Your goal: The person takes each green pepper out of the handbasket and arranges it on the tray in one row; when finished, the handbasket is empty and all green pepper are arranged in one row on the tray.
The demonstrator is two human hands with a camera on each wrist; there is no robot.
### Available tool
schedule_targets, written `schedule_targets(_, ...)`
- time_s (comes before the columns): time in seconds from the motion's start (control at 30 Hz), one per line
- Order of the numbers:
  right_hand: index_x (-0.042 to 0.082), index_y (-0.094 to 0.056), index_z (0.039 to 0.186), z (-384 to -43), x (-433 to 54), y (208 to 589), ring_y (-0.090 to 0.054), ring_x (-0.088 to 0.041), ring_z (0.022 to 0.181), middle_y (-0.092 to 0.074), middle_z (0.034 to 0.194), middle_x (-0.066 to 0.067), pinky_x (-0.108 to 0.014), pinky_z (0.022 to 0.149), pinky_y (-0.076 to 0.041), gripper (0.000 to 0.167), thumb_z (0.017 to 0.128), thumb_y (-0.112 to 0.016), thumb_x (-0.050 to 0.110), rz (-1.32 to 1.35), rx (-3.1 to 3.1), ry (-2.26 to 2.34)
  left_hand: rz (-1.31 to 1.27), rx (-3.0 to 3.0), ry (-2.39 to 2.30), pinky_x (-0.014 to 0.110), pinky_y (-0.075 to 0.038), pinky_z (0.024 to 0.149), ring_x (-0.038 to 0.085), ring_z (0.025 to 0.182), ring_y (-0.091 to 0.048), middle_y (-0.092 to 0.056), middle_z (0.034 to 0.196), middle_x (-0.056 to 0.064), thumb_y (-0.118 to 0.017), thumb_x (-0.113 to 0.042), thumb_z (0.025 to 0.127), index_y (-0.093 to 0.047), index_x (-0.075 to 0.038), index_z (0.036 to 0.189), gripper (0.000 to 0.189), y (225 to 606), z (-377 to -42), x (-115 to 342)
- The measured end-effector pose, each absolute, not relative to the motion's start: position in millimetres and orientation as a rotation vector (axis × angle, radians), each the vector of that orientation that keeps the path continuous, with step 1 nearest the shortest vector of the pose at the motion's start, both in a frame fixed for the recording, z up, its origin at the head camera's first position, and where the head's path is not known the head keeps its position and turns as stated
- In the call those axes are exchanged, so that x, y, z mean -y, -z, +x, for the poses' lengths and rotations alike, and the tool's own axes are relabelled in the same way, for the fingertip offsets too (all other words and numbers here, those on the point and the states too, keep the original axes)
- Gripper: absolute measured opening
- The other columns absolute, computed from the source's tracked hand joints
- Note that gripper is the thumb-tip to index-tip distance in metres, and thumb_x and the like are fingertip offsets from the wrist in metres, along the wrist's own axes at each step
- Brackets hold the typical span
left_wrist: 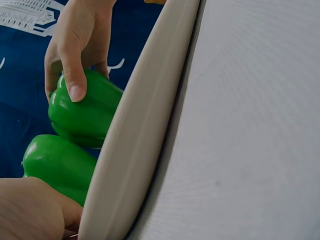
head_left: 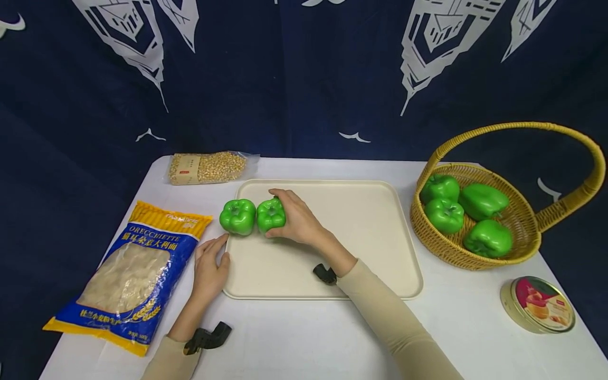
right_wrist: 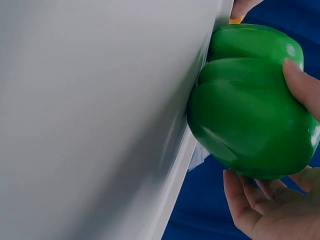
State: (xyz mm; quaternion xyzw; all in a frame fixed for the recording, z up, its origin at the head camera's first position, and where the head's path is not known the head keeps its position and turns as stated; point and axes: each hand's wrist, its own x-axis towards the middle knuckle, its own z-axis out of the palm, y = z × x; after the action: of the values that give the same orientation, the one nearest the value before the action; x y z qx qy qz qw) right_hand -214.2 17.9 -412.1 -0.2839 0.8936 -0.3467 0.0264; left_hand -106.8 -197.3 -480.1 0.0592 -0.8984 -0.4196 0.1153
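My right hand (head_left: 300, 220) grips a green bell pepper (head_left: 271, 216) at the left side of a cream tray (head_left: 328, 264), thumb on its near side and fingers on its far side. A second green bell pepper (head_left: 237, 217) sits right beside it at the tray's left rim. In the right wrist view the gripped bell pepper (right_wrist: 250, 120) partly covers the other. My left hand (head_left: 210, 268) rests at the tray's left edge with loosely bent fingers, just below the second pepper. In the left wrist view its fingertips are hidden beside the tray rim (left_wrist: 145, 115).
On the right stands a handled wicker basket (head_left: 437, 250) with several green bell peppers inside. A round can (head_left: 537, 305) is in front of it. To the left lie a blue and yellow orecchiette bag (head_left: 133, 279) and, farther back, a clear bag of yellow kernels (head_left: 214, 168).
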Motion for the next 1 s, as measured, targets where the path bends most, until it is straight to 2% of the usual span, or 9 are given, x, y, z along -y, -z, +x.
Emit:
schedule_targets(0.57, 0.009, -0.04, 0.146, -213.5, -17.2, 412.0, -0.05, -0.027, 0.124, -0.051, 0.135, -0.013, -0.043, 0.109, -0.041, 0.097, 0.066, -0.091, 0.029, -0.861, -2.792, 1.07, 0.196, 2.648, 1.263, 0.053, -0.026, 0.112, 0.038, 0.134, -0.034, -0.054, 0.137, 0.026, -0.052, 0.002, 0.093, -0.052, 0.003, 0.138, 0.045, 475.8, -106.3, 196.8)
schedule_targets(1.0, 0.012, -0.039, 0.147, -205.3, -32.5, 400.2, -0.046, -0.027, 0.132, -0.048, 0.14, -0.01, -0.045, 0.112, -0.037, 0.099, 0.066, -0.091, 0.034, -0.889, -2.807, 1.111, 0.195, 2.662, 1.246, 0.053, -0.025, 0.112, 0.038, 0.134, -0.034, -0.053, 0.138, 0.027, -0.052, 0.003, 0.093, -0.051, 0.003, 0.138, 0.045, 475.0, -105.5, 195.6)
